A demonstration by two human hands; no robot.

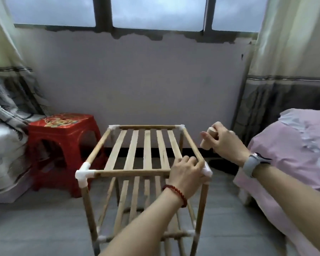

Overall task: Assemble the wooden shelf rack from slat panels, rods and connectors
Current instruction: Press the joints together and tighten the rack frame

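The wooden shelf rack [137,150] stands upright on the floor in front of me, with a slat panel on top and more slat tiers below. White plastic connectors [83,173] join its rods at the corners. My left hand [187,172] grips the top near-right corner, fingers curled over the front rod and the white connector [207,170] there. My right hand [224,143] is raised just right of the rack's right side rod and grips a short wooden rod piece [208,139], held roughly upright, apart from the rack.
A red plastic stool [61,143] stands left of the rack against the wall. A bed with pink bedding [292,154] lies on the right, and grey patterned bedding [4,130] on the left. Grey floor [44,224] surrounds the rack.
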